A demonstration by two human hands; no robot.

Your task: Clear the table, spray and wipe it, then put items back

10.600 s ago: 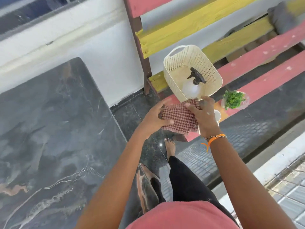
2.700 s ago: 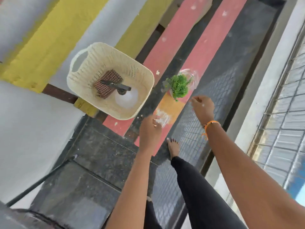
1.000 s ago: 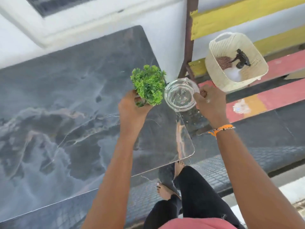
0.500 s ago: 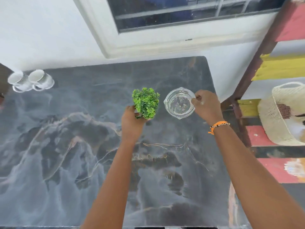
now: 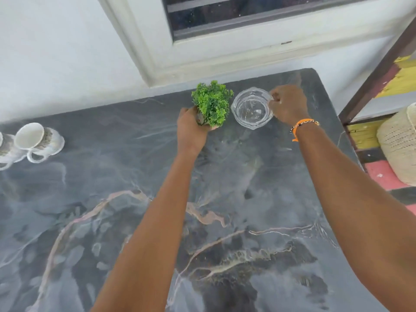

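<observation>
Small green plant (image 5: 212, 102), grasped at its base by the left hand (image 5: 191, 129), near the far edge of the dark marble table (image 5: 225, 199). Just beside it, a clear glass bowl (image 5: 252, 110), its rim pinched by the right hand (image 5: 288, 104). Two white mugs (image 5: 33, 140) at far left; woven basket (image 5: 398, 143) at right.

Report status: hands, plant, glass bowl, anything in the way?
Left hand grips green plant. Right hand pinches glass bowl rim, over table far edge. White mugs far left, clear of drop spot.
</observation>
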